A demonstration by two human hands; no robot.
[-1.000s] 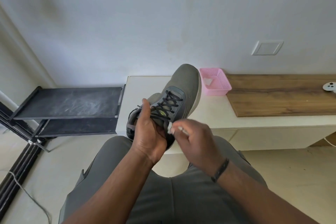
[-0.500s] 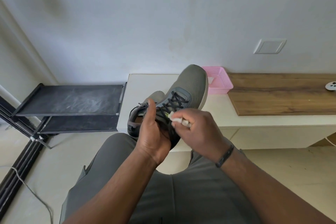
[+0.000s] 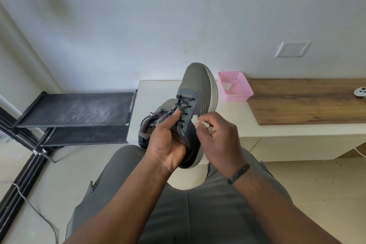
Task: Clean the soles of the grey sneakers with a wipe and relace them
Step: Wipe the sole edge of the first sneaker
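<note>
Grey sneaker [image 3: 195, 85] matt knit cloth, smooth pale rubbery sole. Wipe [image 3: 195, 119] soft white paper-like. Basket [image 3: 240, 93] pink perforated plastic. Surface [image 3: 297, 103] matt wood grain. Rack [image 3: 79, 109] scuffed black metal.

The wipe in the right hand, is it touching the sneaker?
Touching. The head view shows the wipe, pinched by the right hand, pressed against the sneaker side.

2 sneakers [image 3: 195, 93], 1 wipe [image 3: 195, 119], 1 pink basket [image 3: 240, 93], 2 hands [image 3: 168, 142].
</note>
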